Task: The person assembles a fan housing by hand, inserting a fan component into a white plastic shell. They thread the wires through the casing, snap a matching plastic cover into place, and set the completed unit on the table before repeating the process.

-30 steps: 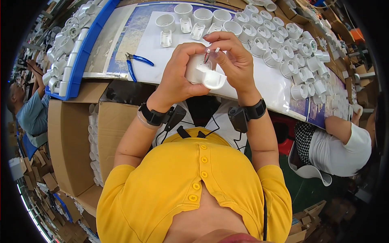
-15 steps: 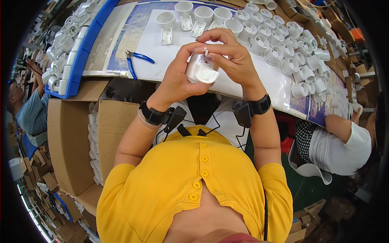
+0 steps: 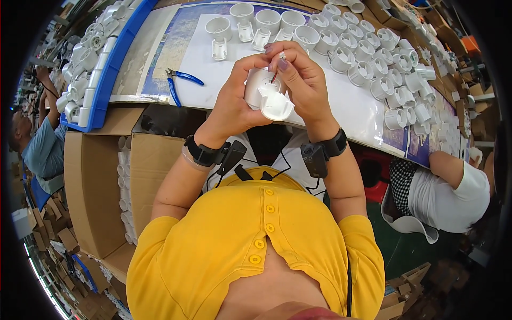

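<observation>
I have the left hand (image 3: 232,98) wrapped around a white cup (image 3: 255,89), fingers curled firmly on its side, just over the near edge of the desk (image 3: 125,80). My right hand (image 3: 308,80) has its thumb and fingers pinched on a small white end piece (image 3: 282,55), with a thin reddish wire (image 3: 274,78) running from it down to the cup. I'd judge this piece partway through: the wire is in place at the cup, but its end stands outside, not yet tucked away. Beyond the hands stands a row of cups (image 3: 218,29) with trough-like parts in front; a larger crowd of cups (image 3: 365,52) fills the right. Which are finished, I can't tell. Blue-handled cutters (image 3: 172,88) lie unused at left.
</observation>
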`<state>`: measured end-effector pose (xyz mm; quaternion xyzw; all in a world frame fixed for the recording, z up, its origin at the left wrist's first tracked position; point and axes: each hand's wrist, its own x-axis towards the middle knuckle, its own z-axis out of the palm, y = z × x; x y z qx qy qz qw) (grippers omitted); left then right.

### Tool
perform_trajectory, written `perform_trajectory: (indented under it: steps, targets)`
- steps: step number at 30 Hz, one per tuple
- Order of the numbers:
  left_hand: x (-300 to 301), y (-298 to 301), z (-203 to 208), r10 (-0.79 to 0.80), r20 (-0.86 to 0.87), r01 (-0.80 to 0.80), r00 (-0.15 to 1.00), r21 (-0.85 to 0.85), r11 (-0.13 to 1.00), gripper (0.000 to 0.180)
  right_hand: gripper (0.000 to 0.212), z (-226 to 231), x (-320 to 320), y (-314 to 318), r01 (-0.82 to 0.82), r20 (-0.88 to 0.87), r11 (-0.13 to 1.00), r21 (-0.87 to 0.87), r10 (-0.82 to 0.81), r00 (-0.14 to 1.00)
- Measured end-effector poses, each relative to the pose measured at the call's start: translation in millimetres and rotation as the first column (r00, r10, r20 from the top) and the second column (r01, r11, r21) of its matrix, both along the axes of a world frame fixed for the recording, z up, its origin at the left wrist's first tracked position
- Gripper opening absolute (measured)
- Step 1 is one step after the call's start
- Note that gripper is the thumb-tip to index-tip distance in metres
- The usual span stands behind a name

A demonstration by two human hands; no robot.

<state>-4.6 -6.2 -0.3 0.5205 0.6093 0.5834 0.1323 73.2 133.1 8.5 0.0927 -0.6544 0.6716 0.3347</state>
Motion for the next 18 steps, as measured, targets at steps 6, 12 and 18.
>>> perform_trajectory:
  steps: [6, 12, 18]
  targets:
    - [4, 9, -15, 0.034, 0.074, -0.041, 0.997, 0.087, 0.995, 0.074, 0.018, -1, -5, -5, -0.011, 0.064, 0.994, -0.106, 0.018, 0.998]
    - [4, 22, -11, 0.162, -0.044, -0.143, 0.986, 0.283, 0.948, 0.07, 0.022, 0, -8, -23, 0.004, 0.041, 0.955, -0.295, 0.008, 0.999]
    - [1, 28, -10, 0.187, -0.06, -0.159, 0.981, 0.317, 0.935, 0.068, 0.023, -10, -8, -38, -0.014, -0.042, 0.806, -0.591, -0.013, 0.999]
